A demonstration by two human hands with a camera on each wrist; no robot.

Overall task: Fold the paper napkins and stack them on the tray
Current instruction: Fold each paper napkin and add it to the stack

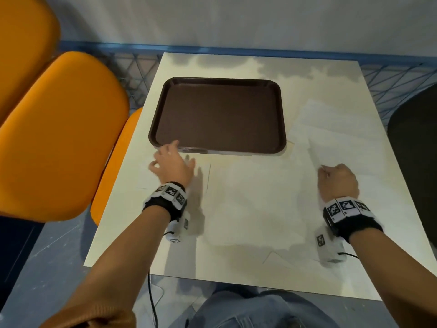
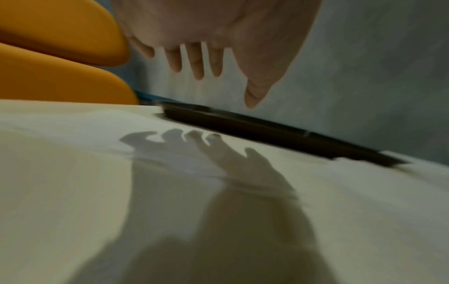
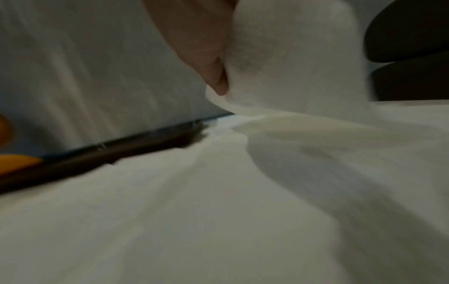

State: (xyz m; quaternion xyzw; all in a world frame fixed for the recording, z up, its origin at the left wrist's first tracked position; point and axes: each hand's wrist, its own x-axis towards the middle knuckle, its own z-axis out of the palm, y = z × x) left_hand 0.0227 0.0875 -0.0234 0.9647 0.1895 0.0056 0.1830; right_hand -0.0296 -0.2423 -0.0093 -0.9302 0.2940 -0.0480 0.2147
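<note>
We see a brown tray [image 1: 165, 119], plastic by its look, with a finely grained matt floor and a slightly glossy rim. The white napkin [image 1: 255, 204] is thin, soft, crinkled paper. The table [image 1: 179, 65] is smooth and pale, the orange chairs [image 1: 66, 129] smooth, faintly sheened.
</note>
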